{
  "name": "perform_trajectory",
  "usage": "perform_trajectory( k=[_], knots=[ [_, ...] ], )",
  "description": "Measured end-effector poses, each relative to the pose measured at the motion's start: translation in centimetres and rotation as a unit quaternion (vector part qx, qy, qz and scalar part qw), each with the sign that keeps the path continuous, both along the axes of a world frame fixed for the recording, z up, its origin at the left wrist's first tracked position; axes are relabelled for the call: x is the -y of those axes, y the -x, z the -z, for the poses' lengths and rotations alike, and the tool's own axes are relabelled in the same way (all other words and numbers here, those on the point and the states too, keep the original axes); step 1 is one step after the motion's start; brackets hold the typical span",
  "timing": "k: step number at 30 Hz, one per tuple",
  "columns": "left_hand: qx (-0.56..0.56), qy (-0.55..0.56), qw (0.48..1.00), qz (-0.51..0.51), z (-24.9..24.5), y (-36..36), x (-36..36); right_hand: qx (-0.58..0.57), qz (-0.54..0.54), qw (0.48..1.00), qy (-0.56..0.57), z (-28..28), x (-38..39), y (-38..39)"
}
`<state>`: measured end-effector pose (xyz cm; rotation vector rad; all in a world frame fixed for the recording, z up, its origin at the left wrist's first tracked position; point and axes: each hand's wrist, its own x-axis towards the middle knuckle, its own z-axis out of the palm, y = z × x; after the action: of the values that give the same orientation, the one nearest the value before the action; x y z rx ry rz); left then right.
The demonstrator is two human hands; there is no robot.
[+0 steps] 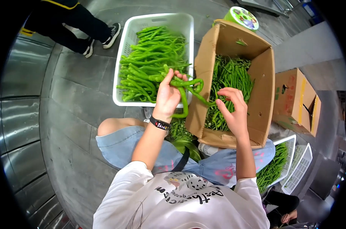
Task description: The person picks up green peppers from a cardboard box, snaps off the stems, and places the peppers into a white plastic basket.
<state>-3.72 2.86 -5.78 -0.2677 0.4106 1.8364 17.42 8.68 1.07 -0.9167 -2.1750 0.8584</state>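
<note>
My left hand (pixel 169 93), with a black fitness band on its wrist, is closed around several long green chili peppers (pixel 185 105). Their curled ends hang over the gap between a white crate and a cardboard box. My right hand (pixel 236 110) is over the box, with thumb and fingertips at the thin end of one of these peppers; the exact contact is small. Many long green peppers (pixel 154 57) lie in the white plastic crate (pixel 122 49) behind my left hand. Below my right hand, the cardboard box (pixel 262 99) holds a heap of thinner-looking green peppers (pixel 234 78).
Between my knees is a green bowl (pixel 190 149), with green trimmings (pixel 180 129) beside it. At right are a second carton (pixel 295 101) and white baskets (pixel 291 168) with green peppers. A green-and-white tub (pixel 243 18) stands behind the box. Another person's legs (pixel 75 28) are at upper left.
</note>
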Motion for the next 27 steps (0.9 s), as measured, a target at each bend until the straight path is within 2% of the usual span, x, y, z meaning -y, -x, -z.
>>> perform_trajectory(
  k=[1, 4, 6, 8, 10, 11, 12, 15, 18, 19, 20, 22, 24, 26, 27],
  knots=[
    [0.004, 0.041, 0.998, -0.036, -0.5, 0.6, 0.0, -0.013, -0.005, 1.000, 0.018, 0.1, 0.0, 0.3],
    [0.007, 0.022, 0.994, -0.107, -0.2, 4.6, 0.1, -0.039, 0.006, 0.997, 0.064, 1.3, -0.7, -0.5],
    [-0.060, 0.038, 0.982, -0.174, -0.5, 6.9, -0.8, -0.070, 0.021, 0.987, 0.140, 2.4, -1.2, -2.1],
    [-0.055, 0.019, 0.979, -0.194, 0.1, 9.6, -2.5, -0.082, 0.045, 0.977, 0.190, 3.3, -1.7, -4.0],
    [-0.036, 0.006, 0.981, -0.191, 2.4, 12.8, -4.8, -0.092, 0.082, 0.964, 0.237, 4.0, -2.0, -6.0],
    [-0.065, 0.000, 0.980, -0.187, 3.5, 14.2, -6.1, -0.090, 0.094, 0.964, 0.232, 4.5, -2.2, -7.1],
    [-0.076, 0.016, 0.983, -0.167, 1.9, 14.2, -6.7, -0.090, 0.105, 0.964, 0.227, 4.9, -2.4, -8.1],
    [-0.007, -0.018, 0.982, -0.189, 3.6, 18.0, -10.9, -0.083, 0.169, 0.948, 0.257, 6.4, -3.1, -11.5],
    [-0.183, 0.021, 0.962, -0.200, 4.3, 20.2, -15.2, -0.080, 0.208, 0.930, 0.292, 7.3, -3.9, -13.8],
    [-0.152, 0.029, 0.971, -0.180, 5.4, 21.6, -16.7, -0.087, 0.213, 0.924, 0.304, 7.8, -4.3, -14.4],
    [-0.120, 0.043, 0.966, -0.226, 6.8, 22.7, -18.7, -0.096, 0.222, 0.915, 0.324, 8.5, -4.9, -14.6],
    [-0.119, 0.030, 0.971, -0.206, 9.8, 24.3, -20.7, -0.106, 0.251, 0.890, 0.366, 9.6, -5.2, -15.6],
    [-0.130, -0.004, 0.984, -0.118, 14.5, 26.5, -21.6, -0.105, 0.246, 0.875, 0.403, 11.5, -6.0, -16.2],
    [-0.211, 0.133, 0.963, -0.097, 14.2, 24.8, -21.4, -0.073, 0.222, 0.872, 0.430, 12.5, -7.0, -16.1],
    [-0.223, 0.163, 0.954, -0.118, 15.3, 24.9, -21.5, -0.064, 0.220, 0.865, 0.446, 13.2, -7.5, -15.9]
  ],
)
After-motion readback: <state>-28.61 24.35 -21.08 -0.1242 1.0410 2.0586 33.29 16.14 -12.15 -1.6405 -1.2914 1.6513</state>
